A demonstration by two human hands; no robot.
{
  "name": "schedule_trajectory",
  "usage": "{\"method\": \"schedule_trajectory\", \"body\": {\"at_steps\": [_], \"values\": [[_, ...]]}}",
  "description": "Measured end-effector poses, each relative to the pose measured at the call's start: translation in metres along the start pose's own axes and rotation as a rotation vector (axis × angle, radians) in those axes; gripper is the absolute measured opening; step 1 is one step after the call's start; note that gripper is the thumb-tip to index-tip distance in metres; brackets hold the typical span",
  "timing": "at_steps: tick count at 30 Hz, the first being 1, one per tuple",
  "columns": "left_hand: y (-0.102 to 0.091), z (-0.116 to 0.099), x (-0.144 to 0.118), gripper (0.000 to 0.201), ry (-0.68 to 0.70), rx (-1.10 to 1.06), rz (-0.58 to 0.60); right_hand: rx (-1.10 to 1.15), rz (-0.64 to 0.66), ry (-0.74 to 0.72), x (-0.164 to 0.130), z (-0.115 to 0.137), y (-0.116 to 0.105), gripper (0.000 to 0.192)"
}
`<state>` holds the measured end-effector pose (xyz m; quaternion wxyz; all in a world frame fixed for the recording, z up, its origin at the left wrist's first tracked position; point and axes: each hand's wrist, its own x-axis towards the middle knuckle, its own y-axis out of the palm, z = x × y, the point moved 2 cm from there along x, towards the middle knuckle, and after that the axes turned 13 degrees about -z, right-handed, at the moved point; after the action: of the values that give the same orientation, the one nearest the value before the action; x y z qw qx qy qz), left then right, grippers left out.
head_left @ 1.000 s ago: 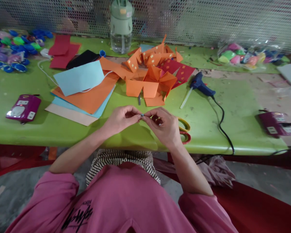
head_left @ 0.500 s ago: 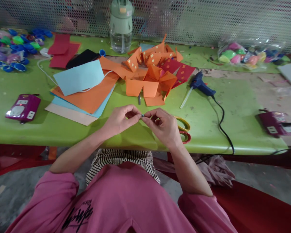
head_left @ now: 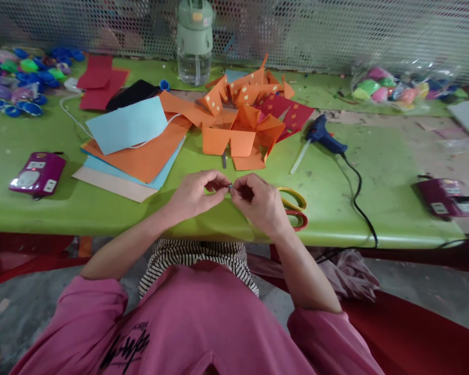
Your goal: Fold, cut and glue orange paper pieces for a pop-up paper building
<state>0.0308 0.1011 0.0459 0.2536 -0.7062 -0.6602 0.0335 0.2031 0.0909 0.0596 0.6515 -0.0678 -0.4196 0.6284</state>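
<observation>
Both hands, left hand [head_left: 193, 194] and right hand [head_left: 258, 203], pinch a tiny bluish piece [head_left: 230, 185] between closed fingers above the green worktop [head_left: 375, 208].

Pink shirt [head_left: 187, 323]: black brush-script print on chest, partly hidden by fold, not legible. Purple power strip [head_left: 38, 173], left on surface: white label patches, marks too small to read. Second purple strip [head_left: 441, 198], right: same, unreadable. Green bottle [head_left: 195, 39]: small yellow patch on lid, no readable text. No other lettering, numbers or brands discernible.
</observation>
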Motion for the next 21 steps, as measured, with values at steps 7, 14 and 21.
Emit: {"method": "schedule_trajectory", "body": {"at_steps": [7,14,21], "values": [[0.006,0.002,-0.005,0.007,0.368,0.301,-0.044,-0.32,0.116,-0.111,-0.003,0.004,-0.009,0.01],[-0.001,0.001,0.0,0.007,-0.038,-0.104,0.023,-0.009,0.054,-0.009,-0.001,0.009,-0.018,0.014],[0.002,0.007,0.001,0.024,-0.326,-0.405,0.078,0.076,-0.022,0.068,0.001,0.01,-0.016,0.01]]}}
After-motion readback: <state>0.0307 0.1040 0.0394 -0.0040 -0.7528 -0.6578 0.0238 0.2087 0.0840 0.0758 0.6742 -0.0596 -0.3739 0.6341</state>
